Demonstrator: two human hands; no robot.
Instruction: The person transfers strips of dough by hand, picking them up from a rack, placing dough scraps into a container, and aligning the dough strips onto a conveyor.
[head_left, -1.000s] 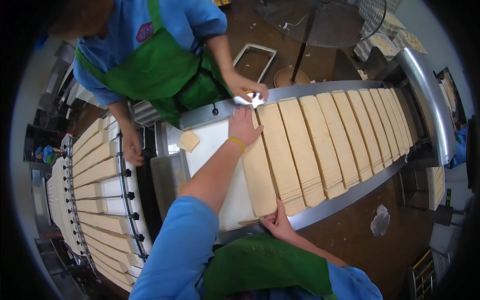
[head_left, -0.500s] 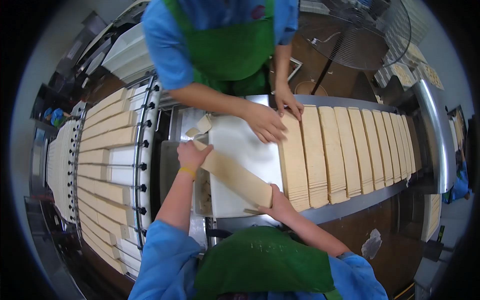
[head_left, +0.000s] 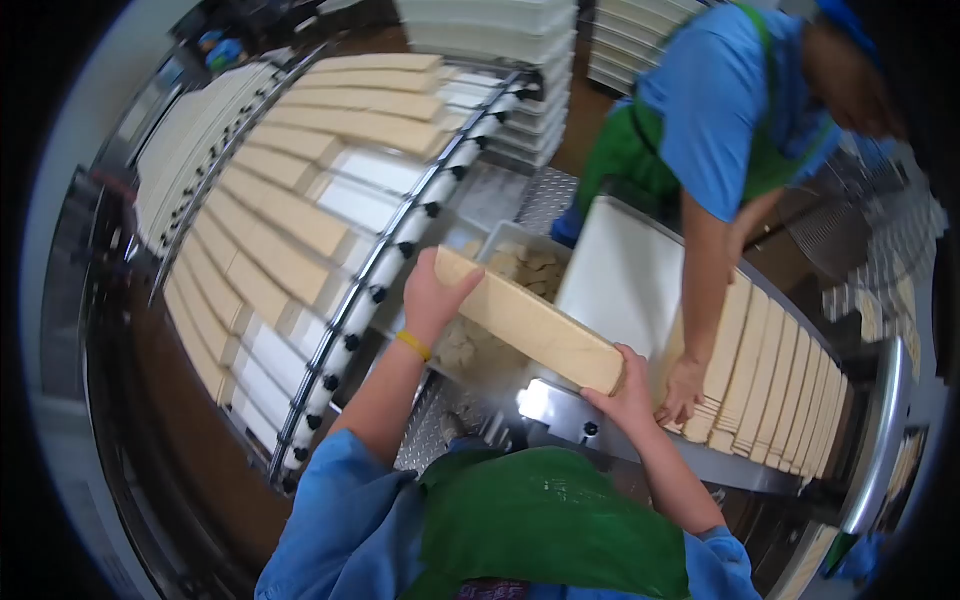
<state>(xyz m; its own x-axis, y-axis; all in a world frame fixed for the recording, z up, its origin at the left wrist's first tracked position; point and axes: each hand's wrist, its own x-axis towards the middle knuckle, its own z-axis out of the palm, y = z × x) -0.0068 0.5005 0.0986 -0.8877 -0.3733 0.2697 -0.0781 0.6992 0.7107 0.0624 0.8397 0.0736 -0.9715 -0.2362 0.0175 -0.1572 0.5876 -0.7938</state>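
Note:
A long, flat stack of pale dough sheets (head_left: 530, 318) is held up slantwise between my two hands. My left hand (head_left: 438, 296), with a yellow band at the wrist, grips its upper left end, thumb on top. At the lower right end my right hand (head_left: 625, 392) is closed round the edge. Beneath the stack are grey bins of dough scraps (head_left: 468, 350), partly hidden by it. To the right, a co-worker's hand (head_left: 684, 388) presses on the near ends of similar stacks (head_left: 735, 365) lined up on a belt.
On the left, a wide slotted conveyor (head_left: 350, 172) carries many pale slabs between metal dividers, with a rail of black knobs (head_left: 408, 249) along its near side. A white board (head_left: 622, 265) lies before the co-worker (head_left: 715, 120). White crates (head_left: 490, 30) are piled behind.
My view has turned left toward the slotted conveyor. Both hands have carried the dough stack off the white board to above the scrap bins. The co-worker's arm now reaches the stacks' near ends.

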